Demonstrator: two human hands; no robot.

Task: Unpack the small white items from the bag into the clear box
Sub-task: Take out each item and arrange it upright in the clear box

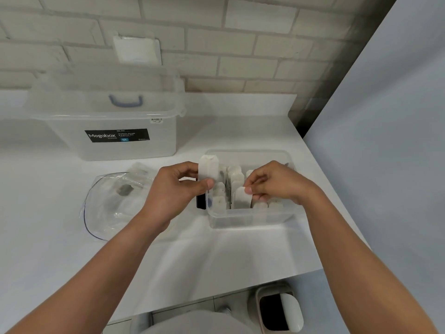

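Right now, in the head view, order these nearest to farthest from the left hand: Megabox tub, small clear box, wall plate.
1. Small clear box, just right of the left hand.
2. Megabox tub, behind it, back left.
3. Wall plate, on the brick wall.

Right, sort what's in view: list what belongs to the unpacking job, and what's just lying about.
In the job:
- left hand, gripping a sachet
- right hand, pinching a second sachet
- clear box, partly filled
- bag

Lying about:
- Megabox tub
- wall plate
- floor bin
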